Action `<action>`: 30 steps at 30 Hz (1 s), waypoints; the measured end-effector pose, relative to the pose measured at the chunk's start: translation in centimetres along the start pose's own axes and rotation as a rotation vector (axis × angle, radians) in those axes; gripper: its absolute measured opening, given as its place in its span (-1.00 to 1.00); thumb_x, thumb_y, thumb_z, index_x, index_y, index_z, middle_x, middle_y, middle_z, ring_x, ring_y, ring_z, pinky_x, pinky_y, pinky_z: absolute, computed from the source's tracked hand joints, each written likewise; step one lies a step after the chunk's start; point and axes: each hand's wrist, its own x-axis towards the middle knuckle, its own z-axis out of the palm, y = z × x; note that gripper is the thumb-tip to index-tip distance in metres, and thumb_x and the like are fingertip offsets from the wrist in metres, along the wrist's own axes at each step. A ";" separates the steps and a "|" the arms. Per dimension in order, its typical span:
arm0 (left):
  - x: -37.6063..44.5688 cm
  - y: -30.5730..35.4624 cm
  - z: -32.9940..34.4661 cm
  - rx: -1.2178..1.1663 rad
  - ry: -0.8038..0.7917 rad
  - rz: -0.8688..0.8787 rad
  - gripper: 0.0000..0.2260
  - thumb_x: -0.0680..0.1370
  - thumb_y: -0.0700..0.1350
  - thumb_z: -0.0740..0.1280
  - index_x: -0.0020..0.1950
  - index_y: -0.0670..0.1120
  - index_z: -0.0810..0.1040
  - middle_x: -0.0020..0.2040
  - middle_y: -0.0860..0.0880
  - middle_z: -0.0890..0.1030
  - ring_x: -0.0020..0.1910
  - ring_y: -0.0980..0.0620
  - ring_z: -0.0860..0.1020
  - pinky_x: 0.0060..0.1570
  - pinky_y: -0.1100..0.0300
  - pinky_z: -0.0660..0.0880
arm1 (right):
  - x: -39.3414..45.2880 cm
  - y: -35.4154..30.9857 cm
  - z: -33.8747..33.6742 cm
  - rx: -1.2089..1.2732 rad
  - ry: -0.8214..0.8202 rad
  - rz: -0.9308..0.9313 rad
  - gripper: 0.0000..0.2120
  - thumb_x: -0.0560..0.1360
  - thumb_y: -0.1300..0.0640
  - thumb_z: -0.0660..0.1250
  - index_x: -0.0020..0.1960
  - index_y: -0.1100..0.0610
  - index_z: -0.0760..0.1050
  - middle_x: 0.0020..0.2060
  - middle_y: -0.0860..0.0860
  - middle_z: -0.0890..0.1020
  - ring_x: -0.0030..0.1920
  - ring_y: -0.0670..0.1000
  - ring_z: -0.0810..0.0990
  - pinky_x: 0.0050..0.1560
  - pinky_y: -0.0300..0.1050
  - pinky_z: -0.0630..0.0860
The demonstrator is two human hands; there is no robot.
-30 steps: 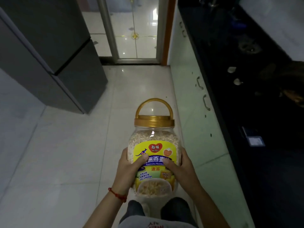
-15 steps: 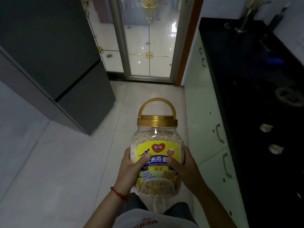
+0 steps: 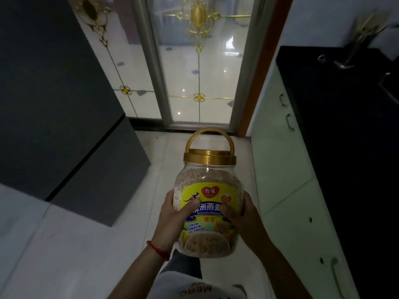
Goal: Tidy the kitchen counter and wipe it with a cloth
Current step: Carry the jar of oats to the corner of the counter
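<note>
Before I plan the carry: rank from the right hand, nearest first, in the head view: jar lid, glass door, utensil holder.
From the right hand:
1. Jar lid, just above, on the held jar.
2. Glass door, ahead across the floor.
3. Utensil holder, far right, at the counter's back.

home kitchen: counter (image 3: 345, 126), fridge (image 3: 54, 93)
</note>
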 end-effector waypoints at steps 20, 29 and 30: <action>33.9 15.5 14.9 0.081 -0.149 -0.002 0.06 -0.13 0.39 0.48 0.24 -0.10 0.36 0.10 -0.19 0.60 0.01 -0.16 0.64 -0.14 0.04 0.63 | 32.2 -12.4 -14.2 0.022 0.175 -0.036 -0.03 -0.13 -0.49 0.42 0.17 -0.08 0.38 0.03 -0.08 0.61 0.01 -0.07 0.63 -0.12 -0.17 0.62; 45.3 21.0 23.0 0.109 -0.192 0.027 0.10 -0.14 0.43 0.45 0.27 -0.09 0.33 0.12 -0.14 0.59 0.02 -0.08 0.63 -0.23 0.23 0.61 | 43.2 -17.9 -21.8 0.040 0.215 -0.050 -0.14 -0.10 -0.45 0.46 0.13 -0.16 0.40 0.00 -0.11 0.63 -0.02 -0.14 0.65 -0.15 -0.21 0.61; 46.8 21.3 23.8 0.124 -0.210 0.024 0.12 -0.14 0.43 0.45 0.29 -0.10 0.33 0.13 -0.15 0.58 0.03 -0.09 0.62 -0.20 0.21 0.62 | 44.2 -18.0 -22.6 0.042 0.237 -0.043 -0.10 -0.10 -0.45 0.46 0.17 -0.13 0.40 0.01 -0.10 0.63 -0.02 -0.14 0.65 -0.15 -0.21 0.61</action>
